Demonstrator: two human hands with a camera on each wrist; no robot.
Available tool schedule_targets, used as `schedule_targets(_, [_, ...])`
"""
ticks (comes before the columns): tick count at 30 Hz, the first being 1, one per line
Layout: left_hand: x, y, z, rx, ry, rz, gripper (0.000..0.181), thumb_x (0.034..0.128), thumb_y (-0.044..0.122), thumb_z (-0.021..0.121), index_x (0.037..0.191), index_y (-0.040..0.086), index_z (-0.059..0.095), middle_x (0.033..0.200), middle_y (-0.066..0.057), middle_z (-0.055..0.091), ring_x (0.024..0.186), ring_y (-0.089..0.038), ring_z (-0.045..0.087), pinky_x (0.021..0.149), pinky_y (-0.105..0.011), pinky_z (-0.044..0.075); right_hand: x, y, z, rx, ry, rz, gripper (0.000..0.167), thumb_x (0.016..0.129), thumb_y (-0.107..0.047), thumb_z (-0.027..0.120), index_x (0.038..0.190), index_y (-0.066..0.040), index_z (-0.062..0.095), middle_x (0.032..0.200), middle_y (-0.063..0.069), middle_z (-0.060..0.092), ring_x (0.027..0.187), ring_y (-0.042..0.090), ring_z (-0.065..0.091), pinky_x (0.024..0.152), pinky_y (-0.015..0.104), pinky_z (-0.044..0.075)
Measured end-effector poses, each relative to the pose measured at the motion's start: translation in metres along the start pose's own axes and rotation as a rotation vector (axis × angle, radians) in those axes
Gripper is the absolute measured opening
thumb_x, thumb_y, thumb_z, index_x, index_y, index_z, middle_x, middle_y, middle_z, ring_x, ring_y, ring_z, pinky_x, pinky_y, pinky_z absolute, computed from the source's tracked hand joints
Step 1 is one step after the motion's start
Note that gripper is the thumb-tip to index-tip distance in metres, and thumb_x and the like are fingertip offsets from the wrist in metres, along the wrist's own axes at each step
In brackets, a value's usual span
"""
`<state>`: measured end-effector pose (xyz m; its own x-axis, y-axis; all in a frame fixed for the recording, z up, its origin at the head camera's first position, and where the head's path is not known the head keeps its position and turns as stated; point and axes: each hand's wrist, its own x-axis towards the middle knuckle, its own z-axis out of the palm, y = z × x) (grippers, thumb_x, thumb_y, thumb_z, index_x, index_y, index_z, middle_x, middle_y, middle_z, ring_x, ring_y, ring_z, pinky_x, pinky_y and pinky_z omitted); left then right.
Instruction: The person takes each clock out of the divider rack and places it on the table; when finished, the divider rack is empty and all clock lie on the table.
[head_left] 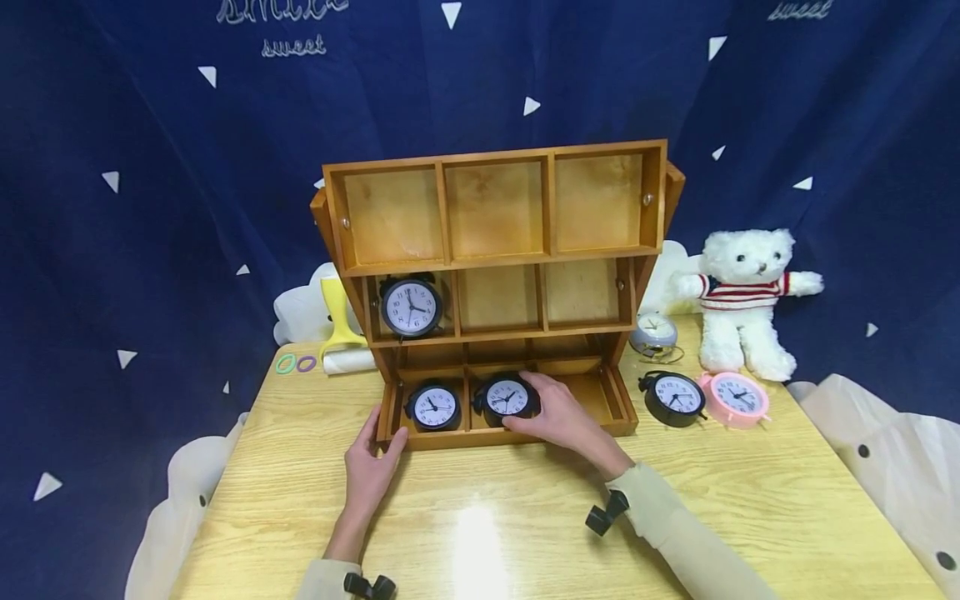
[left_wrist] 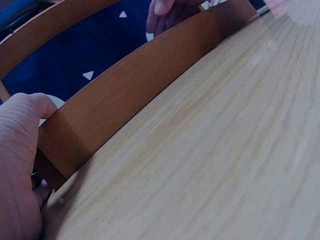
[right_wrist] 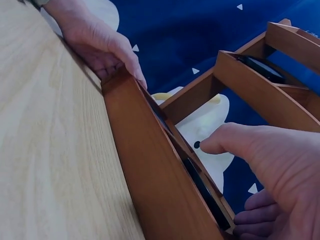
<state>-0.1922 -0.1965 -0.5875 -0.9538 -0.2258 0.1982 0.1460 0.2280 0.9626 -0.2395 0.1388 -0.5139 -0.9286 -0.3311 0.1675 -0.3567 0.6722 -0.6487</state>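
A wooden tiered shelf [head_left: 517,439] stands on the table, with compartments on three levels. My left hand [head_left: 369,467] grips its lower front left corner, the thumb [left_wrist: 45,105] over the top edge and the fingers around the side. In the lowest tier, a black alarm clock [head_left: 435,407] lies in the left compartment and another black alarm clock [head_left: 506,397] in the middle one. My right hand [head_left: 557,412] is spread over the right side of the middle clock; its thumb [right_wrist: 220,140] stands apart from it in the right wrist view. A third black alarm clock [head_left: 411,307] sits in the middle tier's left compartment.
Right of the shelf are a black alarm clock [head_left: 674,398], a pink alarm clock [head_left: 737,398], a grey clock [head_left: 655,330] and a white teddy bear [head_left: 742,300]. At left lie a yellow-handled lint roller [head_left: 337,312], a green ring [head_left: 286,363] and a purple ring [head_left: 306,363].
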Motion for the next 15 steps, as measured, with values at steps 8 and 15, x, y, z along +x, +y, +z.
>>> schedule_targets(8, [-0.001, 0.001, -0.001, 0.021, 0.0, 0.011, 0.069, 0.097, 0.019, 0.077, 0.155, 0.0, 0.046, 0.152, -0.025, 0.053, 0.136, -0.04, 0.054, 0.101, -0.01, 0.043, 0.013, 0.002, 0.006, -0.105, -0.014, -0.029, 0.09, 0.076, -0.041, 0.089, 0.145, 0.007, 0.054, 0.141, 0.027, 0.06, 0.129, 0.044, 0.057, 0.106, 0.057, 0.051])
schedule_targets(15, [0.0, 0.001, 0.0, 0.012, -0.005, 0.006, 0.071, 0.0966, 0.022, 0.078, 0.156, 0.001, 0.046, 0.153, -0.024, 0.052, 0.138, -0.037, 0.053, 0.104, -0.012, 0.043, 0.019, 0.004, 0.011, -0.162, -0.019, -0.017, 0.099, 0.074, -0.045, 0.09, 0.148, 0.008, 0.05, 0.146, 0.031, 0.054, 0.139, 0.049, 0.047, 0.113, 0.063, 0.042])
